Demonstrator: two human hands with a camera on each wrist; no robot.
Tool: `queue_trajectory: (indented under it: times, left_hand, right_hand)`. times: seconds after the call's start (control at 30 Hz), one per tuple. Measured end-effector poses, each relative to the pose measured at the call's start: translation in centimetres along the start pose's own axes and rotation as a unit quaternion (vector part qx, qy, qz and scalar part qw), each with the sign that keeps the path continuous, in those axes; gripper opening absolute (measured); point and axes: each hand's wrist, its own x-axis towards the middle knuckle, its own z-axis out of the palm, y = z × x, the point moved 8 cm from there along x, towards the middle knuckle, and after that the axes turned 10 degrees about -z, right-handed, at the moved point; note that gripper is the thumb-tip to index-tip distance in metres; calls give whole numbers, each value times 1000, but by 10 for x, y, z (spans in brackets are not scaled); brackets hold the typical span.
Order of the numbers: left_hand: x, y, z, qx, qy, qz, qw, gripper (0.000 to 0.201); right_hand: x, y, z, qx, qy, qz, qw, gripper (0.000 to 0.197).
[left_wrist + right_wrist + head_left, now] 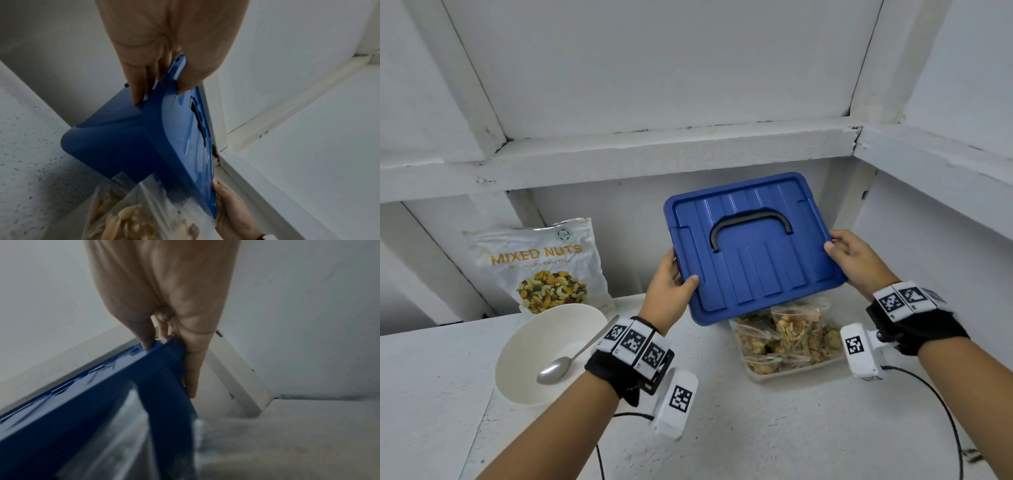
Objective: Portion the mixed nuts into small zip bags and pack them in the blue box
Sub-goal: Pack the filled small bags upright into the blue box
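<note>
Left hand (pixel 669 287): thumb on lid, fingers beneath rim, gripping the blue box (pixel 751 246) at its left edge. Right hand (pixel 854 258): same clasp on the right edge. Box: lidded, tilted, held above the counter (pixel 756 438), over a tray (pixel 784 371) of filled zip bags (pixel 796 330).

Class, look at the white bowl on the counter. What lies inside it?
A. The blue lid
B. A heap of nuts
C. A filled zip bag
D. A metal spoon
D: in the head view a metal spoon rests in the white bowl, with no nuts or bags visible around it.
</note>
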Motion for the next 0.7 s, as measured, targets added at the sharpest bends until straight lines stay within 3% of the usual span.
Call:
queue_trajectory:
  times: [0.13,0.3,0.43,0.57,0.7]
  left_hand:
    - [-29,18,-22,-16,12,28,999,55]
    - [-76,55,-63,-6,18,59,998,76]
    - [-126,74,-103,16,31,73,997,63]
    - [-173,70,-137,41,41,41,997,47]
    - [-210,42,-163,53,47,-20,997,42]
  right_hand:
    - [-17,-48,1,-2,-17,-62,998,39]
    - [-46,-130,-1,-63,-38,-155,985,31]
    - [-85,-190,9,-75,-66,-210,973,22]
    - [-132,-215,33,-79,-109,-207,969,16]
    - [-178,-204,60,-60,-156,-159,973,15]
